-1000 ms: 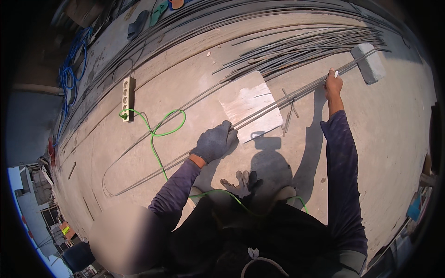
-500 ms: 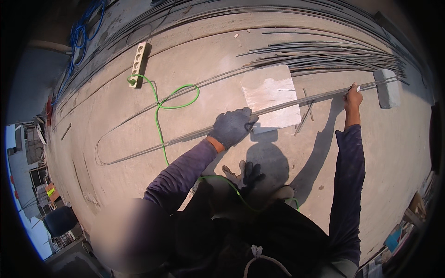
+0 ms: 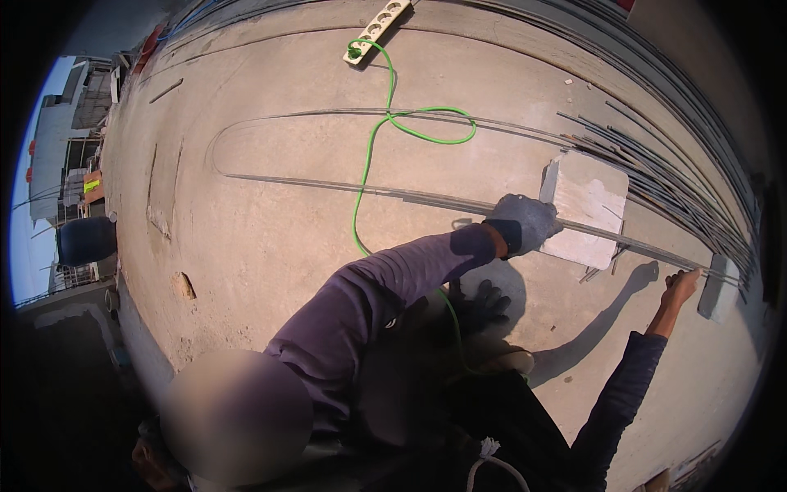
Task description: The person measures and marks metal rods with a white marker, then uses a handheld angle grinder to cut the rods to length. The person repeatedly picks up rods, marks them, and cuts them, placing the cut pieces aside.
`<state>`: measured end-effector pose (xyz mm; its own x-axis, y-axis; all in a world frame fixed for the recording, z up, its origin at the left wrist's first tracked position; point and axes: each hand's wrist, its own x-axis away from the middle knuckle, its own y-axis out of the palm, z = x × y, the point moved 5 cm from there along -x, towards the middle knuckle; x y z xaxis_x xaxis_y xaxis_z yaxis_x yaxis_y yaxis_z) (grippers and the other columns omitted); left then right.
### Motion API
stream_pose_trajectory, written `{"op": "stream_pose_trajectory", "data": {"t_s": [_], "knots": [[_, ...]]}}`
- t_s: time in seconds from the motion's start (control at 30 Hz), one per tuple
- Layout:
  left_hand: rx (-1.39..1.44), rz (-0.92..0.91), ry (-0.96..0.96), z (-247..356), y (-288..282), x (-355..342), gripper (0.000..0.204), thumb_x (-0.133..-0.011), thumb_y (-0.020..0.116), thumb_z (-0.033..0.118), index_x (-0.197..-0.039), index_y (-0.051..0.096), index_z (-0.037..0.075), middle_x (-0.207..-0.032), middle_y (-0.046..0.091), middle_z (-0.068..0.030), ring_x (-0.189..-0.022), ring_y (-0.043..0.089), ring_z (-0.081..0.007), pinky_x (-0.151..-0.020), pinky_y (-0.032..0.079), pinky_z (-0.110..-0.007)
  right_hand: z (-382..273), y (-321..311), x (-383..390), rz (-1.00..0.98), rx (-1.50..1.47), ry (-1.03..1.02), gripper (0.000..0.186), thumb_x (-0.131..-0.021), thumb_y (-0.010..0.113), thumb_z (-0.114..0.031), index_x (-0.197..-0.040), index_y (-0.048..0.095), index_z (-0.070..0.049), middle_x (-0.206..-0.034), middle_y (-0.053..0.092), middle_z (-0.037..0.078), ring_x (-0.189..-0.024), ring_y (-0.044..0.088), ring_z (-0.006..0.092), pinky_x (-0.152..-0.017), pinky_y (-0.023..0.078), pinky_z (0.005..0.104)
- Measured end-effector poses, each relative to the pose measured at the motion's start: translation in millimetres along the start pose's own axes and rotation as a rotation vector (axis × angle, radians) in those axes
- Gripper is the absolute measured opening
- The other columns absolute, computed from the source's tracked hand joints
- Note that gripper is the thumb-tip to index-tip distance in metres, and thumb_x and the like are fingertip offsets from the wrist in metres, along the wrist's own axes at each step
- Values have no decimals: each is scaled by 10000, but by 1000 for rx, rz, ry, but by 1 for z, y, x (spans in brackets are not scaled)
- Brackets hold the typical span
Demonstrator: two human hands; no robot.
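My left hand [image 3: 522,223], in a dark grey glove, is closed around a bundle of long thin steel bars [image 3: 434,199]. Farther right, my bare right hand [image 3: 680,287] pinches the same bars close to their ends. The bars run left from my gloved hand, curve round in a long narrow loop and come back along the far side. Between my hands they pass over a pale block [image 3: 586,197], and their right ends reach a second grey block [image 3: 719,289].
A green cable [image 3: 357,205] crosses the looped bars and plugs into a white power strip [image 3: 373,33]. Several straight steel bars [image 3: 656,168] lie in a pile behind the pale block. Long bars run along the far edge. A dark glove-like shape [image 3: 484,305] is near my legs.
The view has swung, so the floor, cable and blocks appear farther right. Both hands keep their hold on the bars; my left hand is now closer to the pale block's left edge.
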<state>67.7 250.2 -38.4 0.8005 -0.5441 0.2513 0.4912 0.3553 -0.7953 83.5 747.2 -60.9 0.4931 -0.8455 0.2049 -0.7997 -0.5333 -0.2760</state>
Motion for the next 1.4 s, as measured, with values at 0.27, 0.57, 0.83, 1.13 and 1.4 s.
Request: {"op": "stream_pose_trajectory", "data": {"t_s": [0.27, 0.57, 0.83, 1.13, 1.4], "knots": [[-18, 163, 203, -2, 2, 12, 253, -974, 579, 301, -994, 741, 107, -928, 738, -136, -840, 740, -363, -765, 560, -519, -105, 165, 255, -1033, 546, -265, 263, -1130, 432, -307, -1149, 534, -66, -788, 419, -28, -610, 399, 67, -536, 370, 265], [84, 585, 223, -10, 66, -17, 232, -914, 608, 241, -1008, 784, 121, -956, 762, -104, -830, 737, -332, -682, 515, -510, -99, 320, 497, -1670, 920, -1089, 154, -1023, 587, -132, -1153, 621, -56, -1007, 660, 226, -841, 644, 432, -738, 511, 477], [127, 605, 146, 5, 64, -34, 235, -903, 623, 254, -1024, 775, 122, -945, 757, -92, -838, 727, -329, -703, 514, -500, -69, 373, 578, -1908, 1012, -1390, 173, -907, 608, -70, -1076, 643, -79, -975, 641, 164, -941, 671, 384, -821, 546, 468], [158, 603, 84, 4, 65, -38, 246, -890, 639, 269, -1041, 766, 123, -932, 752, -80, -846, 716, -325, -726, 512, -489, -53, 378, 589, -1965, 1127, -1806, 283, -892, 596, -68, -1158, 694, -73, -1168, 682, 123, -1092, 658, 314, -943, 554, 400], [117, 314, 41, -11, 79, -50, 204, -875, 653, 198, -1002, 808, 158, -1003, 788, -78, -849, 740, -280, -602, 496, -506, -90, 412, 541, -1703, 987, -1776, 326, -870, 602, -1, -1185, 675, -46, -1186, 685, 121, -1141, 651, 310, -934, 561, 412]]}}
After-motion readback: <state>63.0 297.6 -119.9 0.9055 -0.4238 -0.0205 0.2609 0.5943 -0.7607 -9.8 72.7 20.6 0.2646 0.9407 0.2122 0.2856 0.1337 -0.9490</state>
